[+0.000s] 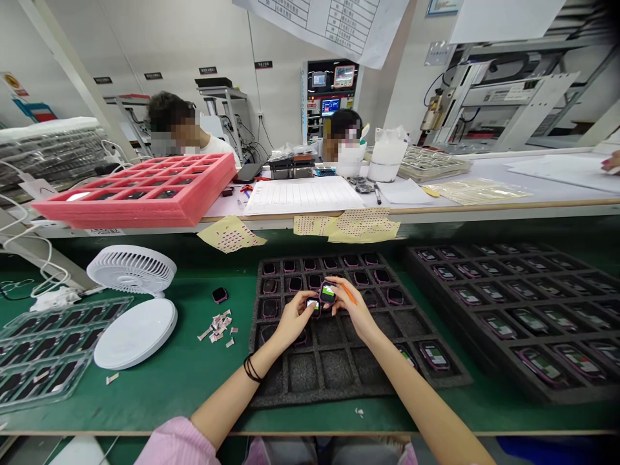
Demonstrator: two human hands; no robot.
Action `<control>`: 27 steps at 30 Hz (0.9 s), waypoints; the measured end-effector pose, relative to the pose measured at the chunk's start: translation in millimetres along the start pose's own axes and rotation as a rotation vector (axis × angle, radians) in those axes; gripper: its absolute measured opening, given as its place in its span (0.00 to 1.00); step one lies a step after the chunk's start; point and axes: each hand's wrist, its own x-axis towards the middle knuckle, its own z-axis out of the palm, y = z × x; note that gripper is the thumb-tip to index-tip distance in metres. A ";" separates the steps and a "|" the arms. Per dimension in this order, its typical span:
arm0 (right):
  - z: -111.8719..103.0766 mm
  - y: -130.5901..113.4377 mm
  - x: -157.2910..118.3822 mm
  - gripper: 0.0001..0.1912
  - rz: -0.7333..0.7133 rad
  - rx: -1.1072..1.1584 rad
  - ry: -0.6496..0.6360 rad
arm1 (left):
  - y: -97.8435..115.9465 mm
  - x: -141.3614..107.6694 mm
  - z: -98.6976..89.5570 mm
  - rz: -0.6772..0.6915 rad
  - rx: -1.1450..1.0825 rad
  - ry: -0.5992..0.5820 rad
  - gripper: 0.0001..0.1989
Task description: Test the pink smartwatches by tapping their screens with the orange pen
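Note:
Between my left hand [294, 318] and my right hand [352, 308] I hold a small dark watch-like device [328, 293] with a pink rim and a green-and-white film on its face. My left fingertips pinch a white tab [312, 304] at its lower edge. A thin orange tool [351, 294] lies along my right fingers. Both hands hover over a black foam tray [314, 381] whose square pockets hold several similar devices. Part of the tray is hidden beneath my hands.
A second black tray of filmed devices [504, 310] lies to the right. On the left are peeled paper scraps [217, 326], a lone device [219, 295], a white fan [130, 271] and a clear plastic tray [53, 349]. Co-workers [177, 123] sit beyond the far bench.

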 end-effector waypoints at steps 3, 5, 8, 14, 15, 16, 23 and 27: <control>-0.1 -0.4 -0.6 0.16 -0.003 0.001 0.000 | 0.4 -0.3 -0.6 0.006 0.009 0.003 0.12; -0.2 -0.5 -0.9 0.16 -0.005 0.000 -0.001 | 1.1 -0.5 -0.9 0.010 0.014 0.001 0.12; -0.4 -0.3 -0.9 0.17 -0.008 -0.005 -0.007 | 2.3 -0.7 -1.3 0.006 0.022 -0.004 0.12; -0.2 -0.5 -0.5 0.17 -0.005 -0.007 -0.014 | 3.1 -0.8 -1.5 0.013 0.029 0.003 0.13; -0.1 -0.6 -0.5 0.17 -0.005 -0.008 -0.012 | 2.9 -0.8 -1.6 0.014 0.029 0.004 0.13; 0.0 -0.7 -0.5 0.17 -0.005 -0.008 -0.011 | 2.5 -0.8 -1.6 0.014 0.029 0.003 0.13; 0.3 -0.4 -0.1 0.18 -0.003 -0.004 -0.003 | 0.5 -0.3 -2.1 0.013 0.029 -0.009 0.12; 0.0 -0.1 -0.1 0.17 -0.005 -0.007 -0.004 | 1.3 -0.5 -1.7 0.011 0.022 -0.013 0.12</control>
